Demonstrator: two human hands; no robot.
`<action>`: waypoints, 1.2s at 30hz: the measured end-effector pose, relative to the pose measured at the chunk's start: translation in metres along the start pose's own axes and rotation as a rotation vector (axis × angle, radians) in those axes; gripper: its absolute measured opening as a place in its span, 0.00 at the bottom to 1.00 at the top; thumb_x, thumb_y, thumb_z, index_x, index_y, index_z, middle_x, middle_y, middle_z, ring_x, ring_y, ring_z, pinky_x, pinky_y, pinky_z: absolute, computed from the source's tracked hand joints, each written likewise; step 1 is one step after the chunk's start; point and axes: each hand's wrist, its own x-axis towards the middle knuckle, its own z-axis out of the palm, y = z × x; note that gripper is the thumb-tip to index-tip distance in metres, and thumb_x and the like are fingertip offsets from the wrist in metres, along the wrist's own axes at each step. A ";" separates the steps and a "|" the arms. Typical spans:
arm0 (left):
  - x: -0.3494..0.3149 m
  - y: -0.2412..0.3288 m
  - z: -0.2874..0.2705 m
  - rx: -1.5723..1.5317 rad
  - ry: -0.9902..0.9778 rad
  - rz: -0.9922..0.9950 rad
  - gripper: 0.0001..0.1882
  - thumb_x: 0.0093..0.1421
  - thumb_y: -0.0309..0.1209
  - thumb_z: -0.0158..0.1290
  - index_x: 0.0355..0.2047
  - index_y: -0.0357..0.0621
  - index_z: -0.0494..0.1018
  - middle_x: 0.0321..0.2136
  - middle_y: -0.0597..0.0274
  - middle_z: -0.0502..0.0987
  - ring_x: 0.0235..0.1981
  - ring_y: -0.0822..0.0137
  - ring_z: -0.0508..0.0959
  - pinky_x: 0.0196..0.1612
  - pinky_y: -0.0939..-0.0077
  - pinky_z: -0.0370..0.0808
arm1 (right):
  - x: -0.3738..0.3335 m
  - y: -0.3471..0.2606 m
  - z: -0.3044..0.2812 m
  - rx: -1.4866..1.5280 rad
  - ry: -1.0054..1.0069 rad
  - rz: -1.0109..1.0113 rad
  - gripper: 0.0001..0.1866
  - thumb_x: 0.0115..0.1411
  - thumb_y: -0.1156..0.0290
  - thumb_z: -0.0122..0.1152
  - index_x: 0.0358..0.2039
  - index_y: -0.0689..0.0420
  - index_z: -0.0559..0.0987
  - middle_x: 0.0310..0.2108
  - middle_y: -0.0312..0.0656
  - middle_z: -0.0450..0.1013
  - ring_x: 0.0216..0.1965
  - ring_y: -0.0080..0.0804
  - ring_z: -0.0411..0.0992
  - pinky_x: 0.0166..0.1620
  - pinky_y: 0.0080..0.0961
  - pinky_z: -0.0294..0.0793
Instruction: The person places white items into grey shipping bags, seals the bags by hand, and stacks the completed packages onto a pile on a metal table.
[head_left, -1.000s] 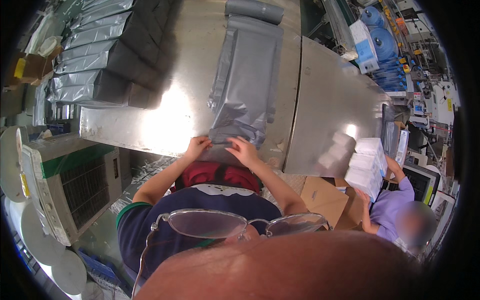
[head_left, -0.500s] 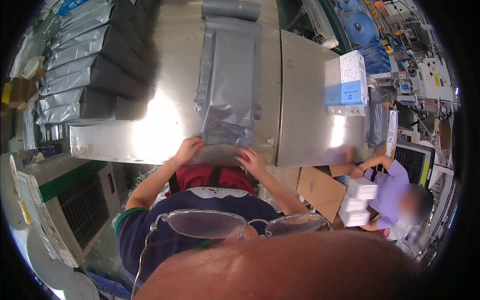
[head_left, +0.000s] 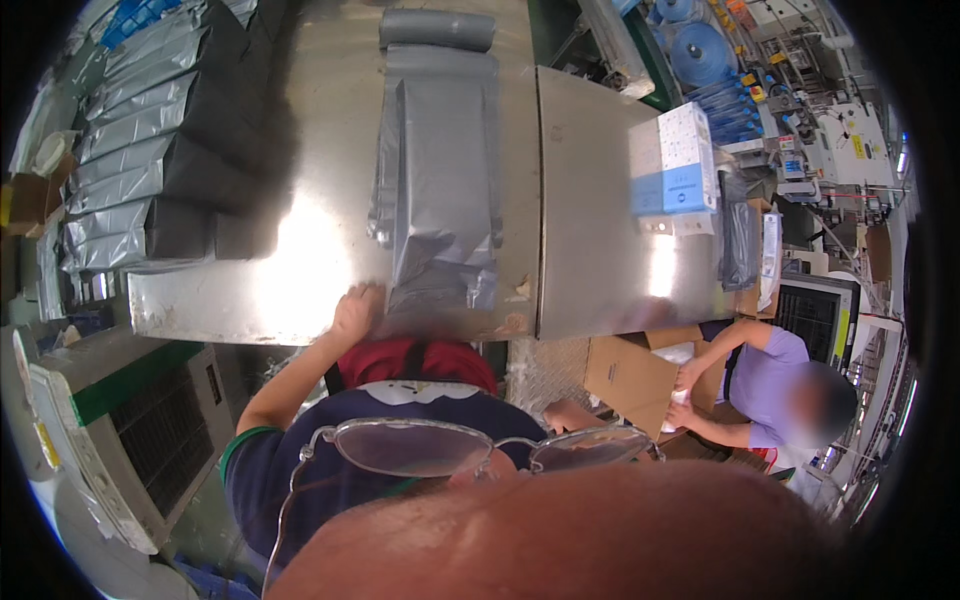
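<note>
A long grey plastic bag (head_left: 445, 180) with a bulky shape inside lies lengthwise on the metal table (head_left: 335, 130), its near end at the table's front edge. Beside the bag's near left corner is my left hand (head_left: 358, 312), fingers bent and bunched at the table edge. What they hold, if anything, is hidden. My right hand (head_left: 568, 414) is low by my right side, away from the bag, partly covered by the glasses and blurred. A grey roll (head_left: 436, 30) lies at the far end of the bag.
Several filled grey bags (head_left: 150, 150) stand in a row on the table's left. A blue-and-white box (head_left: 686, 160) sits on the right-hand metal surface (head_left: 590, 190). At right, a co-worker in a purple shirt (head_left: 775, 360) reaches into an open cardboard box (head_left: 628, 382).
My right hand has left the bag's near edge and dropped to my right side. My left hand stays near the bag's corner. The co-worker's white boxes have moved into the cardboard box.
</note>
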 end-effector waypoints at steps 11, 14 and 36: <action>0.065 -0.024 0.005 -0.312 0.487 0.347 0.05 0.44 0.26 0.46 0.20 0.37 0.69 0.21 0.60 0.71 0.33 0.60 0.70 0.43 0.68 0.62 | 0.215 -0.034 -0.160 -0.023 0.650 -0.491 0.04 0.44 0.69 0.50 0.19 0.56 0.71 0.14 0.34 0.62 0.20 0.28 0.61 0.26 0.24 0.58; 0.089 -0.009 -0.012 -0.763 0.503 -0.199 0.16 0.50 0.31 0.46 0.10 0.32 0.63 0.12 0.56 0.68 0.16 0.59 0.64 0.24 0.71 0.62 | 0.235 -0.042 -0.174 0.502 0.913 -0.164 0.12 0.48 0.67 0.51 0.14 0.60 0.67 0.12 0.37 0.59 0.17 0.32 0.59 0.24 0.26 0.56; -0.140 -0.168 -0.155 0.142 -0.092 -0.354 0.47 0.25 0.37 0.61 0.48 0.41 0.52 0.46 0.53 0.59 0.49 0.58 0.59 0.45 0.49 0.56 | 0.255 -0.181 -0.124 0.538 0.203 -0.267 0.35 0.46 0.67 0.53 0.53 0.57 0.50 0.12 0.37 0.64 0.14 0.31 0.63 0.20 0.27 0.61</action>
